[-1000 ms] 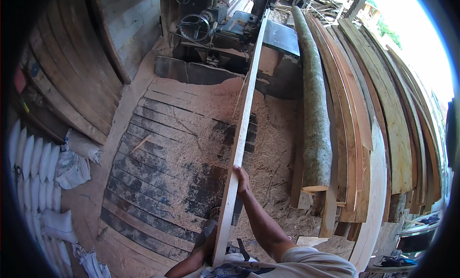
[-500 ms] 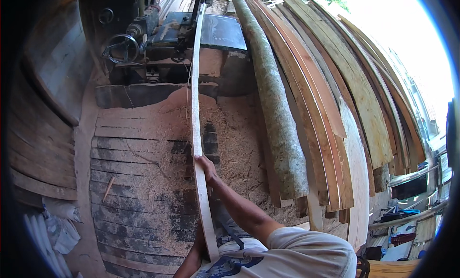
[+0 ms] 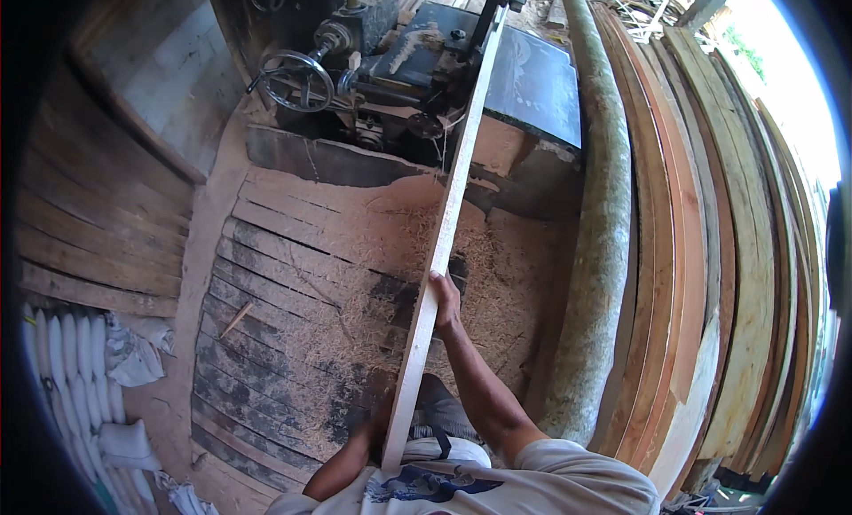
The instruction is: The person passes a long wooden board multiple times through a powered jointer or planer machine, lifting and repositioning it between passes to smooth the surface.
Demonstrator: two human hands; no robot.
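Observation:
A long, narrow, pale wooden strip (image 3: 432, 284) slants from my body up to a band saw's dark metal table (image 3: 530, 85). Around the strip's right edge, about midway along, my right hand (image 3: 447, 299) is closed, thumb on top. Lower down, my left hand (image 3: 380, 419) is at the strip's left side near its close end. It is dark there, and its fingers are hidden behind the wood. The far end of the strip lies by the saw's upright guide (image 3: 491, 23).
On the right stand a thick bark-covered log (image 3: 590, 249) and several stacked planks (image 3: 741, 196). A handwheel (image 3: 297, 80) juts out at the machine's left. Sawdust (image 3: 390, 213) covers the slatted floor (image 3: 257, 373). White sacks (image 3: 75, 364) are piled at lower left.
My view has turned left, so the saw, strip and log appear farther right and the strip slants more. My right hand keeps its hold on the strip.

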